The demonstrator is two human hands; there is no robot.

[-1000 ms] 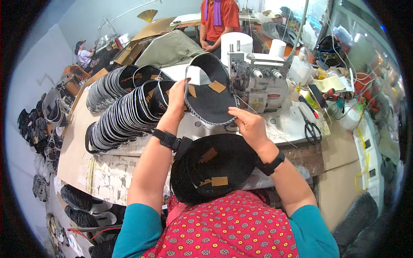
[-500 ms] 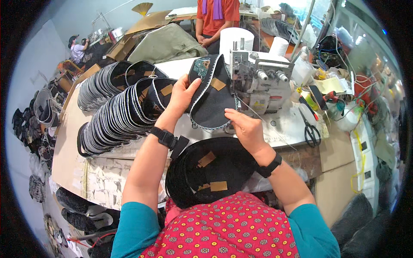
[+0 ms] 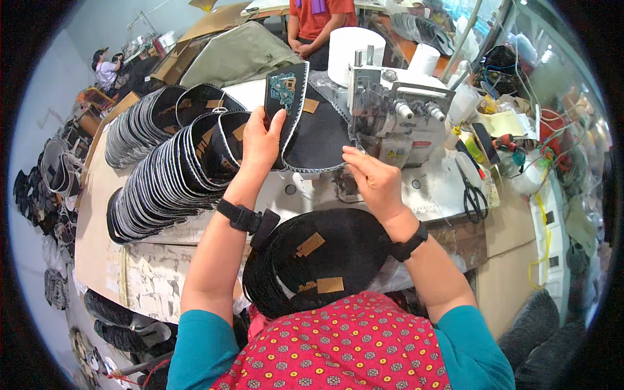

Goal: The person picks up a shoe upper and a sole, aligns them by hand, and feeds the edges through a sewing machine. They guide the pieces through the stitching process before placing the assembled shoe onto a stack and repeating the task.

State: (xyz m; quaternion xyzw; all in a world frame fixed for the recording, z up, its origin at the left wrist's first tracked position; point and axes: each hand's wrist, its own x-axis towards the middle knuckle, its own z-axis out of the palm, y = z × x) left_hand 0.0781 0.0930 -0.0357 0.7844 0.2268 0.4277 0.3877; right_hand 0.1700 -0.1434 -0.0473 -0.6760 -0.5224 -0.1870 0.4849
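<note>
Above the table I hold up a curved black fabric piece [image 3: 318,133] with pale stitching along its edge, an embroidered patch and a tan label. My left hand [image 3: 262,144] grips its left side, thumb on the front and fingers behind. At the lower right edge, my right hand [image 3: 376,182] pinches it between thumb and fingers. The piece's right side is right beside the sewing machine [image 3: 400,123], an overlocker by its look. On my lap, below both hands, rests a pile of black oval pieces [image 3: 344,250] with tan labels.
Long rows of edge-stitched black pieces [image 3: 166,179] stand on the table at left. Black scissors [image 3: 474,200] lie right of the machine. Behind it are white thread cones [image 3: 354,57]. A person in an orange shirt [image 3: 320,29] sits across the table; cluttered tools and bags fill the right.
The held piece has shifted left and turned, with its embroidered side more upright. My left hand has moved slightly left with it; both hands keep their grip.
</note>
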